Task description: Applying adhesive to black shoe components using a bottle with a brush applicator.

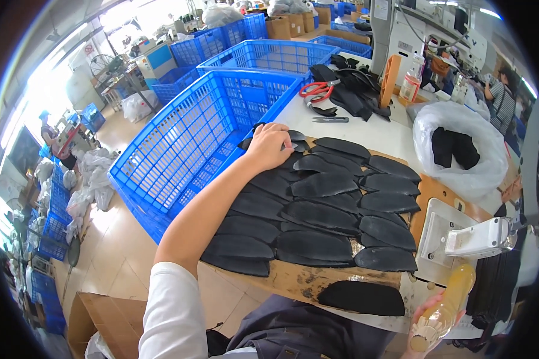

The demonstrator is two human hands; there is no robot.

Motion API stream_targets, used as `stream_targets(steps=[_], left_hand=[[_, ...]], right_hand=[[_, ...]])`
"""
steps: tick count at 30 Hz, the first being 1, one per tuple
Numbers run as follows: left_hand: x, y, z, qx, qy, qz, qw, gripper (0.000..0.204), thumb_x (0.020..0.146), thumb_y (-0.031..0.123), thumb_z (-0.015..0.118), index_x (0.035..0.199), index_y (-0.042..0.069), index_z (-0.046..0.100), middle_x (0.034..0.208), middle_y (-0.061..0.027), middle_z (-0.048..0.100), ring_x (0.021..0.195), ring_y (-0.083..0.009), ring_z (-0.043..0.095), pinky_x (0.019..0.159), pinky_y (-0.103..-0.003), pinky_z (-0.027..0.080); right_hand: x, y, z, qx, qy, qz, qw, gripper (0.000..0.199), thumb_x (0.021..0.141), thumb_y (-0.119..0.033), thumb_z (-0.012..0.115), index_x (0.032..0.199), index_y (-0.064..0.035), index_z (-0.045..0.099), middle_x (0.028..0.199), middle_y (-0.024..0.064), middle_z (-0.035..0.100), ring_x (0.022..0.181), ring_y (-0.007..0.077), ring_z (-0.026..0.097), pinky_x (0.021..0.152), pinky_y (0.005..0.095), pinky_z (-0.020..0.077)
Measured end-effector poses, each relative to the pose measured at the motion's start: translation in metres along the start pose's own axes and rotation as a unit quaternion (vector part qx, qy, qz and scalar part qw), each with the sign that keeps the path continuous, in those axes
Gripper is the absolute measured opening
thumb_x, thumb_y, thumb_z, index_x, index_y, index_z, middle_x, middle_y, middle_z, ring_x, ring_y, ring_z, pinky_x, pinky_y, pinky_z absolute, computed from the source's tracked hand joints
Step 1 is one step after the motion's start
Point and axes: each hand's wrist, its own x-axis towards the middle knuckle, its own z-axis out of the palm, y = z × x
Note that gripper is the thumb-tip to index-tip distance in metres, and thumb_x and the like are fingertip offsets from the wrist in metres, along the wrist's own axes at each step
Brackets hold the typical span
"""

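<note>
My left hand [269,145] is curled over the black pads [320,185] by the table's [299,281] left edge, toward its far end; I cannot tell whether thumb and fingers pinch one. The pads overlap in rows from there toward the near edge, where a single black pad [362,298] lies apart. My right hand [425,317] is wrapped around a tilted bottle [452,299] at the near right corner, yellowish liquid inside. Along the left edge stands a blue latticed crate [161,170]. Toward the far right, an open translucent bag [424,140] holds black pieces [443,148]. A cardboard box [117,314] on the floor contains white plastic [97,347].
</note>
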Motion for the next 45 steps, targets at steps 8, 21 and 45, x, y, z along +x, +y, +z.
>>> stream_targets(steps=[8, 21, 45], left_hand=[[0.002, 0.005, -0.023, 0.135, 0.0, 0.118, 0.984, 0.028, 0.069, 0.028, 0.075, 0.082, 0.007, 0.062, 0.104, -0.0068, 0.058, 0.111, -0.0252, 0.049, 0.098, -0.041, 0.034], [-0.172, 0.187, -0.051, -0.202, 0.022, 0.215, 0.955, 0.032, 0.07, 0.012, 0.072, 0.1, 0.003, 0.065, 0.087, -0.0068, 0.061, 0.079, -0.0205, 0.061, 0.071, -0.034, 0.05], [-0.202, 0.184, -0.004, -0.236, 0.141, 0.212, 0.938, 0.023, 0.072, 0.008, 0.064, 0.095, 0.003, 0.062, 0.09, -0.0072, 0.066, 0.075, -0.0168, 0.066, 0.063, -0.026, 0.053]], right_hand=[[-0.005, 0.007, 0.005, 0.0, 0.014, -0.008, 1.0, 0.071, 0.086, -0.057, 0.054, 0.136, -0.0103, 0.036, 0.123, 0.0099, 0.051, 0.115, 0.0269, 0.05, 0.101, 0.0534, 0.0363], [0.038, 0.063, 0.08, -0.414, 0.018, -0.221, 0.883, 0.084, 0.079, -0.049, 0.064, 0.138, -0.0034, 0.025, 0.118, 0.0172, 0.045, 0.106, 0.0318, 0.052, 0.09, 0.0502, 0.047], [0.033, 0.07, 0.088, -0.745, -0.002, -0.295, 0.598, 0.073, 0.067, -0.015, 0.074, 0.127, 0.0026, 0.036, 0.114, 0.019, 0.053, 0.102, 0.0266, 0.054, 0.088, 0.0372, 0.0472]])
